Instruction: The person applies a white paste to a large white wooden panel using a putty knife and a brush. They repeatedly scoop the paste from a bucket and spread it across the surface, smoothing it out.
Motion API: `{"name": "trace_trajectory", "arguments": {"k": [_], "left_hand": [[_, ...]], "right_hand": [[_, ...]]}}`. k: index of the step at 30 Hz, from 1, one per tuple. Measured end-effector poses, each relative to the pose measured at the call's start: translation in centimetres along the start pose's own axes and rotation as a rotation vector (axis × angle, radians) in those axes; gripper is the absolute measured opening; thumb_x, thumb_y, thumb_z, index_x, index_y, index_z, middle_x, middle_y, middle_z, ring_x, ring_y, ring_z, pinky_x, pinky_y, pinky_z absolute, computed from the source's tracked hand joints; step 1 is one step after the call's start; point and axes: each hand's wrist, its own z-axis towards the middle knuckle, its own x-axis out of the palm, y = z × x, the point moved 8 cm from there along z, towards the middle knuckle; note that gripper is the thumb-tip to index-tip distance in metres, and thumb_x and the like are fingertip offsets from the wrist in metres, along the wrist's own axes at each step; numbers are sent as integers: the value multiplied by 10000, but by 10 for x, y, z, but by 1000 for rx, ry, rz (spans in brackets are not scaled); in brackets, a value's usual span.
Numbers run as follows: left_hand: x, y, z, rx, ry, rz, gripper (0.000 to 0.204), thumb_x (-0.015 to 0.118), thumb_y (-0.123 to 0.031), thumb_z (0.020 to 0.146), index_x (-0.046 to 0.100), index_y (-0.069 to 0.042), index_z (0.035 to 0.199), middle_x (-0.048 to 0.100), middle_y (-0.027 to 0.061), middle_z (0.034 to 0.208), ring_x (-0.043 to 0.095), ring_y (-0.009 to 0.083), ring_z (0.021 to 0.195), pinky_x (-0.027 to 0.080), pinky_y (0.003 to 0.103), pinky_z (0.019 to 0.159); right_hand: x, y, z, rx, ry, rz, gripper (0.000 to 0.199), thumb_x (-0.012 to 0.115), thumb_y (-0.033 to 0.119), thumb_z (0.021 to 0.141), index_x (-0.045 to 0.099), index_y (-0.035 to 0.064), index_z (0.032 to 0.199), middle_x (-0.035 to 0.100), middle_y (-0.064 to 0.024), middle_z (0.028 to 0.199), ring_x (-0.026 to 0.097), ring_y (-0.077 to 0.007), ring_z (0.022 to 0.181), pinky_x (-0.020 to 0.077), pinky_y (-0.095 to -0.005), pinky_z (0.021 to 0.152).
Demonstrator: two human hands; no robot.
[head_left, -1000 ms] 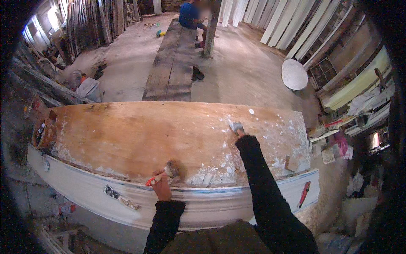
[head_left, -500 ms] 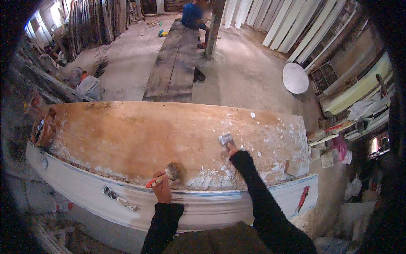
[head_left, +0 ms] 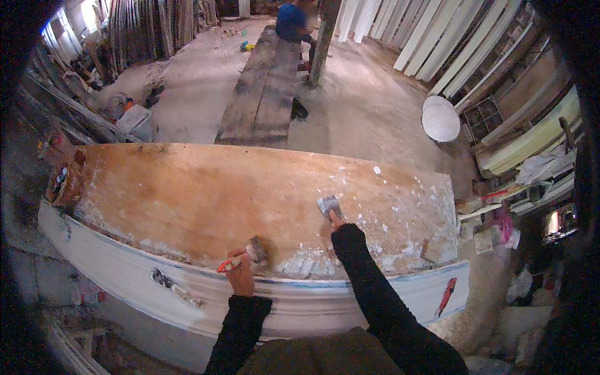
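My left hand [head_left: 240, 278] is closed round the red handle of a paintbrush [head_left: 255, 249], bristles pointing up and away over the near edge of a wooden board [head_left: 187, 194]. Farther out, my right hand [head_left: 337, 220] grips a broad-bladed scraper [head_left: 327, 205] at the board's surface; its handle is mostly hidden by the fingers. White flecks and patches of a plaster-like coating lie on the board around the scraper, thickest along the near and right edges. Along the board's near side runs a long white moulding [head_left: 306, 306] with blue lines near its upper edge.
A dark-and-white brush-like tool [head_left: 175, 287] and a red utility knife [head_left: 446, 296] lie on the moulding. A small block [head_left: 432, 252] sits on the board's right end. Beyond are a plank bench [head_left: 256, 94] with a seated person [head_left: 289, 24], a post [head_left: 325, 47] and a white round disc [head_left: 440, 119].
My right hand has moved a little left and away from me with the scraper, whose blade is turned slightly. My left hand keeps nearly the same place with the brush.
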Motion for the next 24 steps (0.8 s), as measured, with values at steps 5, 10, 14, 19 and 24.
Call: {"name": "trace_trajectory", "arguments": {"k": [5, 10, 14, 19, 24], "left_hand": [[4, -6, 0, 9, -15, -55, 87, 489, -57, 769, 477, -16, 844, 472, 32, 811, 456, 105, 771, 373, 227, 709], [0, -11, 2, 66, 3, -52, 78, 487, -59, 775, 478, -14, 838, 473, 31, 804, 459, 102, 760, 381, 228, 685], [12, -19, -2, -11, 1, -50, 89, 492, -67, 770, 479, -12, 838, 477, 29, 799, 459, 104, 757, 383, 230, 677], [-3, -13, 1, 68, -22, 48, 99, 493, -71, 766, 482, -8, 841, 483, 38, 798, 463, 111, 758, 384, 237, 683], [5, -21, -3, 56, -29, 22, 97, 490, -66, 765, 480, -5, 840, 483, 43, 811, 463, 113, 766, 381, 237, 703]], "right_hand": [[-18, 4, 40, -57, 5, -34, 365, 499, 239, 714, 523, 110, 1054, 543, -113, 582, 558, -238, 554, 436, -354, 536], [10, -8, -7, -9, 87, 9, 364, 504, 241, 710, 528, 109, 1049, 548, -111, 562, 562, -238, 536, 440, -354, 524], [-12, 6, 47, -34, -1, -40, 368, 503, 245, 710, 524, 113, 1053, 550, -116, 571, 564, -242, 545, 441, -358, 529], [-11, 4, 25, -71, 97, -41, 374, 501, 250, 710, 518, 119, 1059, 552, -122, 583, 565, -246, 557, 442, -363, 536], [-6, 9, 39, -38, 54, -37, 379, 499, 255, 710, 512, 125, 1065, 554, -128, 595, 567, -251, 568, 444, -368, 542]]}}
